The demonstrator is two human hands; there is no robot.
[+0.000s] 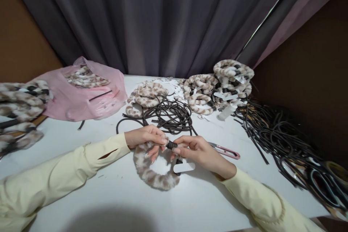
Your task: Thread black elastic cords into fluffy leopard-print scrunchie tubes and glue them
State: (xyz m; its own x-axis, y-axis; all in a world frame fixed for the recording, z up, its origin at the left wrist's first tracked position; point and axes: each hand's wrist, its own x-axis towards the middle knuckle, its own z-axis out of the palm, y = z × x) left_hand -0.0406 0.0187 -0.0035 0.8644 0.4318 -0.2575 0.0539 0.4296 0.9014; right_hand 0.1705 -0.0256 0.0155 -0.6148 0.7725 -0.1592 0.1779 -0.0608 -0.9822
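A furry ring (pixel 156 177), white with brown spots, hangs between my hands just over the white table. Dark cord is wound in tight coils (pixel 172 145) around its top. My left hand (pixel 148 138) pinches the ring at the left end of the coils. With thumb and fingers, my right hand (pixel 191 148) grips the coiled cord's right end. Below my right hand, a white tag (pixel 184 167) sticks out beside a second dark wrapped part. Pink-handled thread snips (pixel 225 151) lie behind my right wrist.
A tangle of dark cord (pixel 174 116) lies beyond my hands. More furry rings are stacked at the back (pixel 149 92) and back right (pixel 233 72). At left stands a pink plastic bag (pixel 108 105). Many cut cords (pixel 272 141) and tape rolls (pixel 337 172) cover the right side.
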